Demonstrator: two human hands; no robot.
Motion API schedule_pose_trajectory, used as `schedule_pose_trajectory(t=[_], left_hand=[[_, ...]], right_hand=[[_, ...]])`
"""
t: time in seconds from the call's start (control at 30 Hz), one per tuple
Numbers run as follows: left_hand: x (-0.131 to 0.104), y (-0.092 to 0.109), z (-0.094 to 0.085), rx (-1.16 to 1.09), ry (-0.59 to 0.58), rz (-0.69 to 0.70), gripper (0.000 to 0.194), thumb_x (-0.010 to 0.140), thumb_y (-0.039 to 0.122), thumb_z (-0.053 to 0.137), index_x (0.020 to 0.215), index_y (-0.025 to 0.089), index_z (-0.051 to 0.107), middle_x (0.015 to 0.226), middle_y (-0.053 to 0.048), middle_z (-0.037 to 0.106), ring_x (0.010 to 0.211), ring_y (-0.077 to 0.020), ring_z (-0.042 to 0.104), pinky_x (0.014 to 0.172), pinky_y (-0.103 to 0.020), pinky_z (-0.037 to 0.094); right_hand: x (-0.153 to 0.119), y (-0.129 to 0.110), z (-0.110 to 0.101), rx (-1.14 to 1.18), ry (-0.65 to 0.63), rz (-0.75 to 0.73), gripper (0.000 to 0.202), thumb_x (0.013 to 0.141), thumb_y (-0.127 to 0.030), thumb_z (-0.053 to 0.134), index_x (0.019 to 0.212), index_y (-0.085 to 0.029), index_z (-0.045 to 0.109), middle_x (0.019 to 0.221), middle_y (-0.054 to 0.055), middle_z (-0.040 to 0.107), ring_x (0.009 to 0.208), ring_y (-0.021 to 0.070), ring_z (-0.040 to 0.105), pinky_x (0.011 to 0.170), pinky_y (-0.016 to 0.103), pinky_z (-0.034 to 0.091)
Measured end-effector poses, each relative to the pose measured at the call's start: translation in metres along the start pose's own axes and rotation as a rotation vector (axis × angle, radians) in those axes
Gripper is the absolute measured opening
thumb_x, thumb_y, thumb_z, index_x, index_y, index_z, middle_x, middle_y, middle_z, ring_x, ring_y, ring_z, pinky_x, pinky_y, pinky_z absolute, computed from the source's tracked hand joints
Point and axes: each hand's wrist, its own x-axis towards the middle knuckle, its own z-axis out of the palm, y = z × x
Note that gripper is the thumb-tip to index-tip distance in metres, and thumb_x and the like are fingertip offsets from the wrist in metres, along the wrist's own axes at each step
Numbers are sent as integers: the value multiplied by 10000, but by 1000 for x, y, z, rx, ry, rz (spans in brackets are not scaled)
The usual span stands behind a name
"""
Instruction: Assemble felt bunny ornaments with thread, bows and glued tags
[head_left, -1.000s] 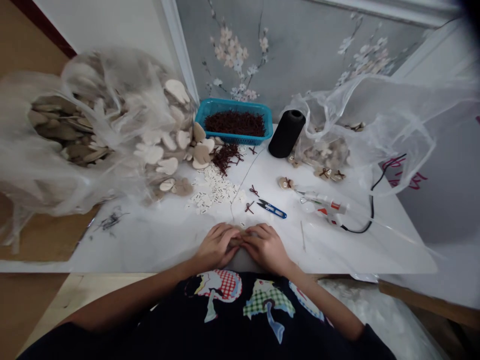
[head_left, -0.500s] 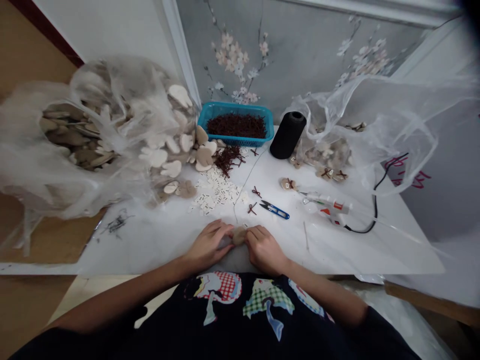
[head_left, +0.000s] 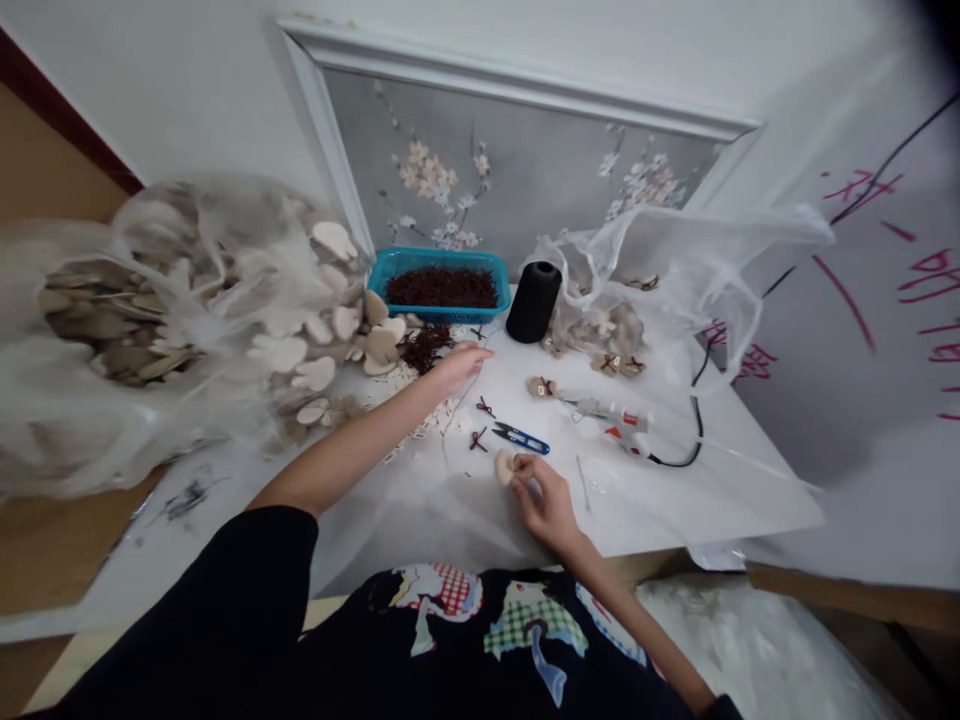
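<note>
My right hand pinches a small beige felt piece above the front of the white table. My left hand is stretched far forward, fingers extended, beside a thin dark thread that runs across the table near the black thread cone. Whether its fingertips touch the thread I cannot make out. Under the left forearm lie many small white labels. Two brown bows and blue thread snips rest just beyond the felt piece.
A blue basket of brown bows stands at the back. To the left are plastic bags full of felt shapes. A glue gun with its black cord lies right, near finished pieces and another clear bag.
My left hand has left the felt piece and moved forward towards the thread and cone. My right hand keeps the piece, now tilted. The view has swung right and up.
</note>
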Motion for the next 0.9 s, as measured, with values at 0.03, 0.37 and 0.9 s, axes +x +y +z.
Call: schedule_pose_trajectory(t=[0.03,0.37,0.9], left_hand=[[8,2,5,4,-32,-45,175,790,141,680,903,143,547,912,-54,596,842,-149,590,803,-304,467],[5,-10,6,108,-262,-200,126,865,186,605,766,149,536,508,83,300,416,-54,196,419,-225,138],[68,16,50,416,-103,-17,307,950,361,575,1159,136,588,1091,-80,624,896,-173,631,763,-350,567]], right_hand=[[0,2,-3,4,41,23,91,876,-176,499,817,-245,508,923,66,672,867,217,686,754,350,565],[5,7,1,110,83,87,82,867,-229,552,792,-249,525,914,51,697,865,214,705,770,336,570],[16,10,4,60,205,87,89,853,-259,538,774,-272,499,849,43,692,817,230,716,740,365,596]])
